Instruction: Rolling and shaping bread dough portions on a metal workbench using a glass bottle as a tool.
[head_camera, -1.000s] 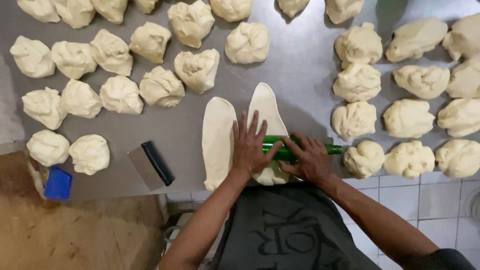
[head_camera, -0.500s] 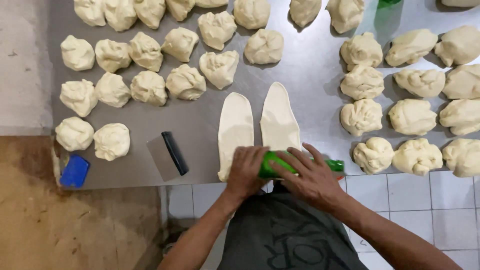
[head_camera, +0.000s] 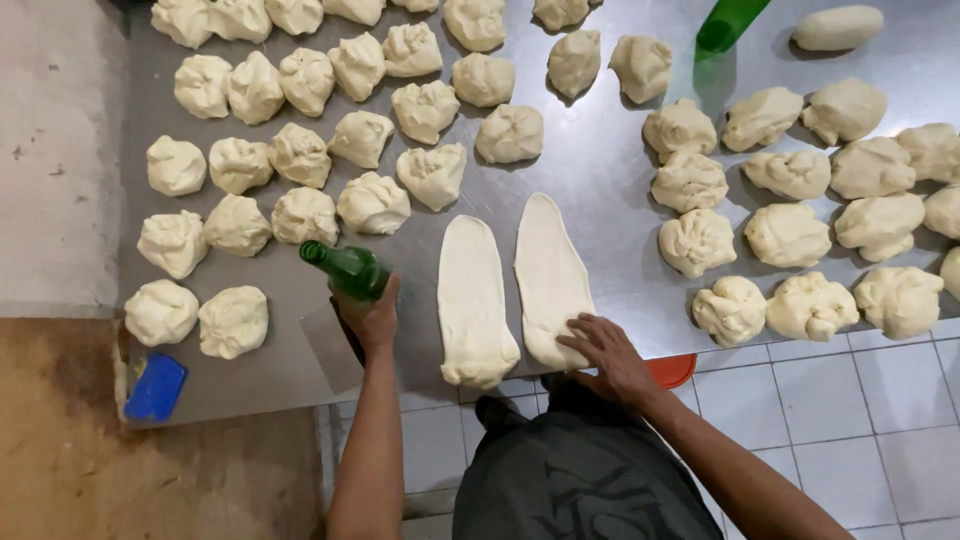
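Left hand (head_camera: 372, 318): clasped around a green glass bottle (head_camera: 345, 268), held over the steel table (head_camera: 600, 170) left of two flattened dough strips. Right hand (head_camera: 612, 352): unclenched, fingers spread, pressing the near end of the right dough strip (head_camera: 550, 275); left dough strip (head_camera: 473, 300) just beside. Dough lumps (head_camera: 372, 203) surround. Blue scraper (head_camera: 156, 387) at the table's near-left corner.

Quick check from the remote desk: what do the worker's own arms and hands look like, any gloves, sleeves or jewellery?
Both arms are bare up to where the picture cuts them off; no sleeves show. The left hand and right hand wear no gloves, and no watch, ring or bracelet is visible. The only clothing in view is a dark grey top with a darker print.
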